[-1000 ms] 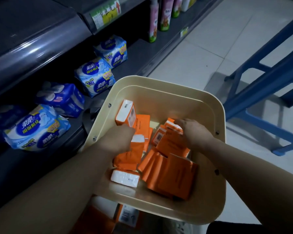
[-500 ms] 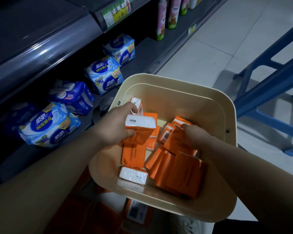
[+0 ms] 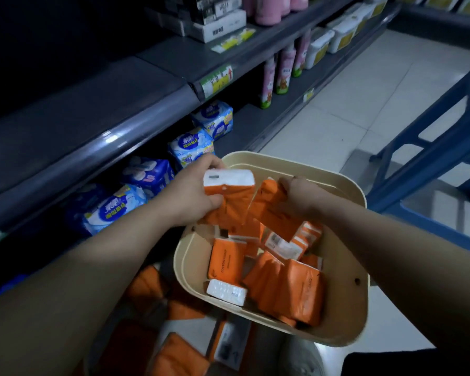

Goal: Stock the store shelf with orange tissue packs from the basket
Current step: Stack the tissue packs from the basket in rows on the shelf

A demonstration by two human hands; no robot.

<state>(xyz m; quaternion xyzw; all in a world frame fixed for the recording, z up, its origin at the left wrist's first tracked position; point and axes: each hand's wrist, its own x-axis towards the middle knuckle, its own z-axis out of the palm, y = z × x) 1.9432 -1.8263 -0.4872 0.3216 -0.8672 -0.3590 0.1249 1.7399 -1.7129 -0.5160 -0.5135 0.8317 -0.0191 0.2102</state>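
A cream basket point(image 3: 345, 316) holds several orange tissue packs point(image 3: 299, 291). My left hand point(image 3: 190, 194) grips an orange tissue pack with a white end point(image 3: 231, 194), held above the basket's far left rim. My right hand point(image 3: 301, 196) is closed on another orange tissue pack point(image 3: 269, 199), lifted just beside the first. Both packs hang over the basket's far side. The dark grey store shelf point(image 3: 92, 126) runs along the left, its nearest surface bare.
Blue-and-white wrapped packs point(image 3: 190, 147) lie on the lower shelf under the grey ledge. Pink bottles point(image 3: 285, 69) and white tubs point(image 3: 339, 36) stand farther along. More orange packs point(image 3: 179, 351) lie below the basket. A blue plastic stool point(image 3: 440, 147) stands on the tiled floor at right.
Both hands have risen out of the basket, each carrying an orange pack, toward the far rim. The view has tilted up, showing more shelves.
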